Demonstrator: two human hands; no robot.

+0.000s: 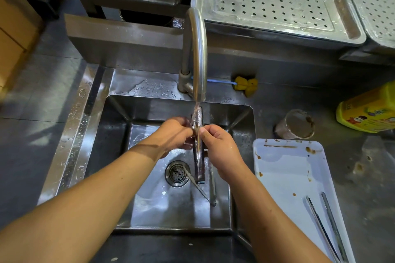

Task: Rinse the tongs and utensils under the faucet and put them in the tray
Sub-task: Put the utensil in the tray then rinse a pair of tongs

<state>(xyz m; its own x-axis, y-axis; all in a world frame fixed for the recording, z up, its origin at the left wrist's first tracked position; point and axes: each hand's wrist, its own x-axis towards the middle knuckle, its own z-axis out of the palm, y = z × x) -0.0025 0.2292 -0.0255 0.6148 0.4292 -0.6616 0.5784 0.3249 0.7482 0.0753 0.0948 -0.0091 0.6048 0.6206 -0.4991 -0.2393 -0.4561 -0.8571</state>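
Observation:
Water runs from the curved faucet (197,53) onto a flat metal utensil (199,162) held upright over the sink (119,156). My left hand (175,134) grips its upper part from the left, and my right hand (218,147) pinches it from the right. A thin pair of tongs (205,190) lies on the sink floor beside the drain (177,174). On the counter to the right, a white tray (286,168) with brown stains holds another pair of tongs (327,226).
A dirty glass cup (297,125) stands behind the tray. A yellow bottle (367,111) lies at the right edge, and a yellow sponge brush (245,86) sits behind the sink. Perforated steel trays (273,0) fill the back shelf.

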